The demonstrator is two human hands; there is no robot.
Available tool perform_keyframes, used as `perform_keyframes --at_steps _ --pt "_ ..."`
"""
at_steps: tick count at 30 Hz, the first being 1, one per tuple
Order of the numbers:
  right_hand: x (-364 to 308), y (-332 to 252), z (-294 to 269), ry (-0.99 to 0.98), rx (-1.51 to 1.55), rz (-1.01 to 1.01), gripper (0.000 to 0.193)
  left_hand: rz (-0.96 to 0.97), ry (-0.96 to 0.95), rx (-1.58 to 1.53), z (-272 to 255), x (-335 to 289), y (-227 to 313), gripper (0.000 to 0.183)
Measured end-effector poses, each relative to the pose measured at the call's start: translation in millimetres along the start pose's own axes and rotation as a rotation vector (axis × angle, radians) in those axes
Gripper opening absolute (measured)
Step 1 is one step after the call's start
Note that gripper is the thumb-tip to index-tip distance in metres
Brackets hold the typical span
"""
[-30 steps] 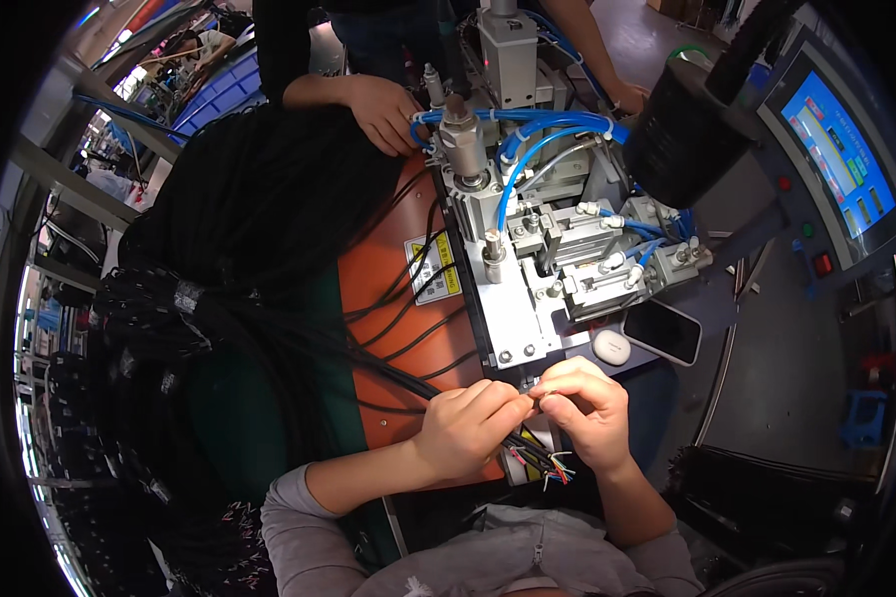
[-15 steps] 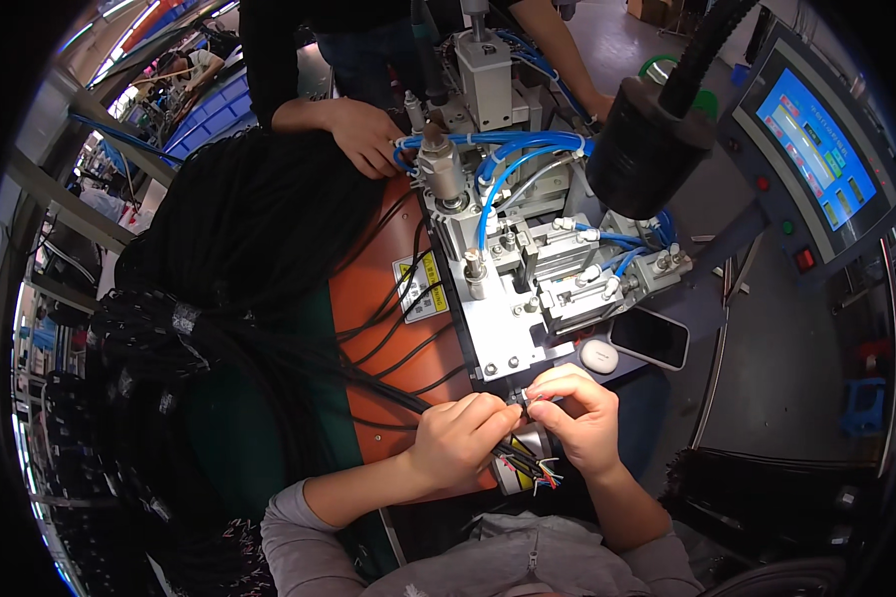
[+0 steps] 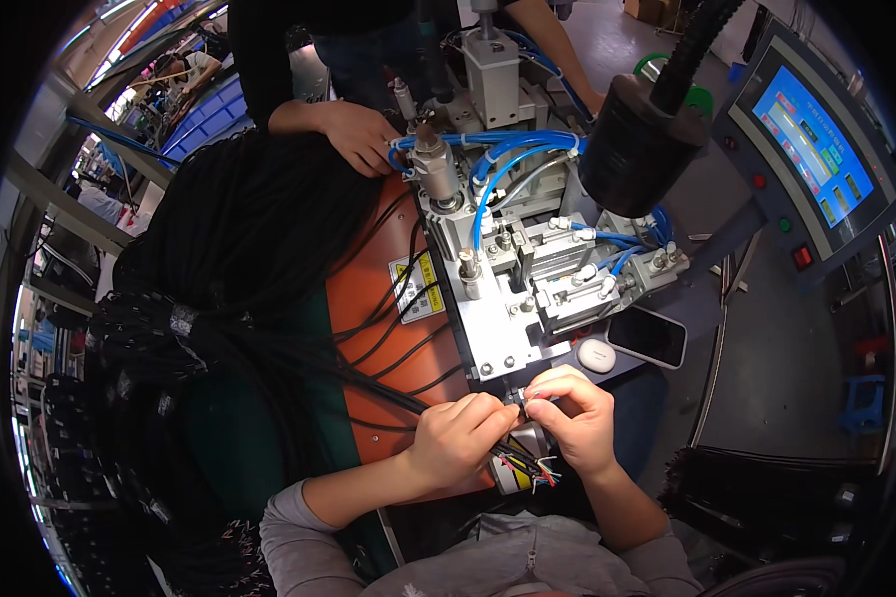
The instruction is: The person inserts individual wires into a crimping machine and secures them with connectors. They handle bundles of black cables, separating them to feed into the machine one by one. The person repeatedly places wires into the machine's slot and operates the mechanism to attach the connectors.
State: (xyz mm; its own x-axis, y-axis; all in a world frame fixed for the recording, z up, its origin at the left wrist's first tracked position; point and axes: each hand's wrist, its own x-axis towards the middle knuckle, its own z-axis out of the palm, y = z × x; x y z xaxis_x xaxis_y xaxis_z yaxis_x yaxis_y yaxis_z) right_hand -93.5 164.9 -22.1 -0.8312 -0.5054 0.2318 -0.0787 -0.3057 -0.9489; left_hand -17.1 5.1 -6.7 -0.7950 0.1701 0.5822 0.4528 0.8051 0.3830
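Note:
My left hand [image 3: 458, 438] is closed round several black cables [image 3: 393, 396] that run in from the left. Their stripped ends, with thin coloured wires [image 3: 545, 474], stick out below it. My right hand [image 3: 579, 423] pinches thumb and forefinger on a small wire end, close to the left fingertips; its exact shape is mostly hidden by the fingers. Both hands are at the near edge of a metal bench machine [image 3: 498, 333] with blue air hoses [image 3: 508, 139]. A large heap of black cable [image 3: 239, 209] lies at the left.
A lamp [image 3: 642, 149] hangs over the machine. A touch-screen panel [image 3: 816, 144] stands at the right. A phone [image 3: 647, 337] and a white earbud case [image 3: 595, 355] lie beside the machine. Across the bench, a co-worker's hand [image 3: 360, 136] rests by the machine.
The whole view has shifted very slightly. Both hands keep nearly the same place and grip, with only a small movement of the right fingers.

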Motion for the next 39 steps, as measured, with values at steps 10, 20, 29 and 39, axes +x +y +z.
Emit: perform_keyframes --at_steps 10,20,29,39 --pt "0 1 1 0.004 -0.004 0.005 0.010 -0.009 -0.015 -0.011 -4 2 1 0.025" --pt "2 -1 2 -0.001 -0.068 0.006 0.009 0.003 -0.030 0.001 -6 3 1 0.026" --pt "-2 0 5 0.112 -0.192 -0.074 0.012 0.020 -0.012 0.030 1 -1 -1 0.024" --pt "1 -9 -11 -0.037 -0.471 0.052 0.012 0.051 -0.057 0.186 -1 0 -3 0.023"
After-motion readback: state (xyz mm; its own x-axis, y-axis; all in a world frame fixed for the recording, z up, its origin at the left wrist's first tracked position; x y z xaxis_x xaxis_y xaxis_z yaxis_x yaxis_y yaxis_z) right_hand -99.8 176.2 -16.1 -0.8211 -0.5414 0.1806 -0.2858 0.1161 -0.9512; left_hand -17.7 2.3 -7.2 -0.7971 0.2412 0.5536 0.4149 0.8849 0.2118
